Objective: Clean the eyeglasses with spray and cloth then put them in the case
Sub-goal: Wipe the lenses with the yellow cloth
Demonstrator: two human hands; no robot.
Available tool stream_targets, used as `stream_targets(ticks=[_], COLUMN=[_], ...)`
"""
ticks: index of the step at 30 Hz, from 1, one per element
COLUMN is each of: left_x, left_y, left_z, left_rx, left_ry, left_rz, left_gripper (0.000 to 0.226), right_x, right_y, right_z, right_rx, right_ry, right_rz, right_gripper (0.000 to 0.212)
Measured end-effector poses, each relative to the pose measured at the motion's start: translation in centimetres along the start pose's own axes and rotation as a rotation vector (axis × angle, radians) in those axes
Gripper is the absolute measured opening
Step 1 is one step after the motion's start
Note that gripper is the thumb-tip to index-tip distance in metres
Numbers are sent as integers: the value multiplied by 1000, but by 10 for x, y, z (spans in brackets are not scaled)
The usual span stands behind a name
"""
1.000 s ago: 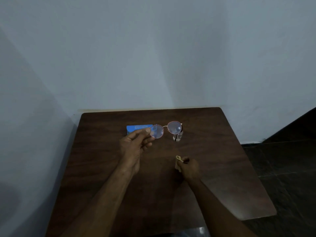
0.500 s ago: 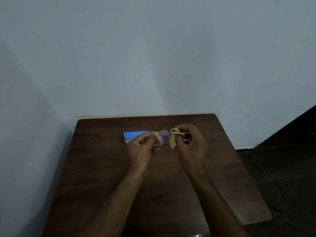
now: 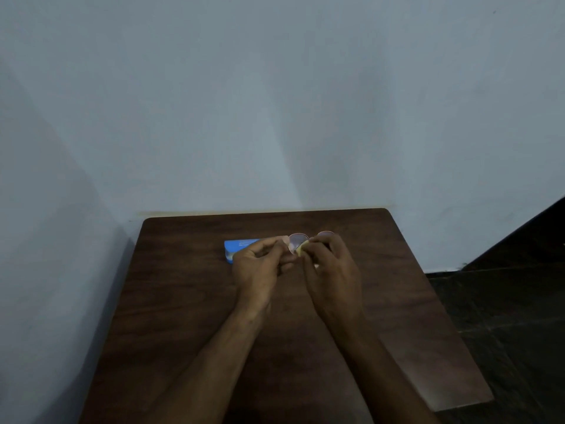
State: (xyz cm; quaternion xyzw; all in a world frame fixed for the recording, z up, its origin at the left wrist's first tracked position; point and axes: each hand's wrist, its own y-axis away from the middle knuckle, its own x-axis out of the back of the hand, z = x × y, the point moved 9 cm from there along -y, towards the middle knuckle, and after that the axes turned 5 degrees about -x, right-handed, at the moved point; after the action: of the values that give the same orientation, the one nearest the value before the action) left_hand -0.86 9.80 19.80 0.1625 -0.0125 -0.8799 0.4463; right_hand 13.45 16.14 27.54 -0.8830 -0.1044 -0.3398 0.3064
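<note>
1. A dark wooden table [image 3: 189,301] stands pushed against a pale blue-grey wall [image 3: 275,102]; dark floor [image 3: 504,316] shows to its right.
2. Above the table's far middle, the left hand [image 3: 260,267] pinches the eyeglasses [image 3: 298,241].
3. The right hand [image 3: 331,270] presses a yellow cloth [image 3: 301,249] on a lens.
4. A blue case [image 3: 241,244] lies near the far edge.

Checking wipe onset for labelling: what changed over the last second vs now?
The right hand lifted the yellow cloth from near the table up to the eyeglasses and now pinches it on the lens by the left hand, after starting on the other. The spray bottle is now hidden. Unchanged: the left hand grips the frame's end; the blue case lies behind it.
</note>
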Motion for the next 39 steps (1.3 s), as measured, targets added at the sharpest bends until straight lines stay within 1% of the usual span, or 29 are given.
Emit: stream_targets(ticks=[3,8,11,13,17,19,21,23,26,28,30,32,34,38,39], left_x=[-5,-5,-9,-11,-7,-5,-4,-2,1,7,12,14,15,16,17], left_y=[6,4,4,4,1,1,1,0,-3,-6,-9,-11,-11,-13,-13], left_z=[7,7,4,7,12,11,10,8,8,8,6,4,4,10,10], left_rx=[-8,-19,8,-3,-29,-18,-7,-9,-14,-13,7,18,14,-26,-27], left_ry=[7,19,40,43,45,55,63,63,63,47,57,59,55,31,27], left_rz=[-34,-38,-50,-60,-54,-50,-41,-37,-36,-19,-7,-9,-8,-15,-13], left_gripper=[12,15,10,9,9,9,9,9,11,13,12,12,13,12,11], right_x=[5,-2,3,7,2,1,0,-1,-7,-13,-15,-14,-13,-22,-24], right_y=[-11,-3,-15,-23,-16,-15,-22,-29,-21,-8,-7,-15,-23,-14,-11], right_z=[-5,-16,-7,-13,-29,-21,-10,-12,-32,-33,-21,-9,-11,-34,-33], right_rx=[17,126,64,65,144,117,66,63,144,178,142,91,83,204,210], right_ry=[4,16,24,11,-5,11,25,28,26,44,47,56,56,57,68], right_rz=[10,-84,-36,-3,-55,-70,-42,-30,-66,-107,-106,-69,-32,-70,-83], right_gripper=[7,11,13,15,18,17,12,10,11,11,12,13,11,15,17])
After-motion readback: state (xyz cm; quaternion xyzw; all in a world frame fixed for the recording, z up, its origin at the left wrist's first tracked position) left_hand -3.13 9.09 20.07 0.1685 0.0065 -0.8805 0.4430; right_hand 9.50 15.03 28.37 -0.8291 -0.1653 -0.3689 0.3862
